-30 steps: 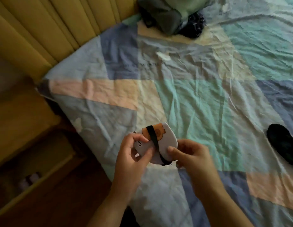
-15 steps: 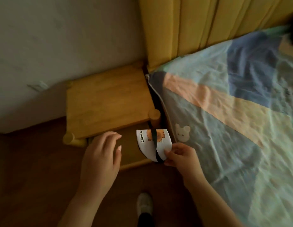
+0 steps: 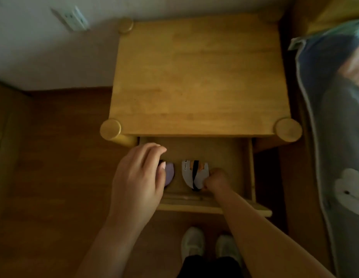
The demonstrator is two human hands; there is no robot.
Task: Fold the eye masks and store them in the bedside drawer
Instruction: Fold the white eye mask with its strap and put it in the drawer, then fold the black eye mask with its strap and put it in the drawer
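1. Drawer pulled out under the wooden nightstand; bare floor behind and right of the white eye mask, bed close on the right.
2. Versus half a second back: mask down inside the drawer, view swung off the bed to straight above.
3. Mask folded, long axis front-to-back, strap along it.
4. Right hand pinched on its right edge; left hand loosely spread over the purple mask beside it.
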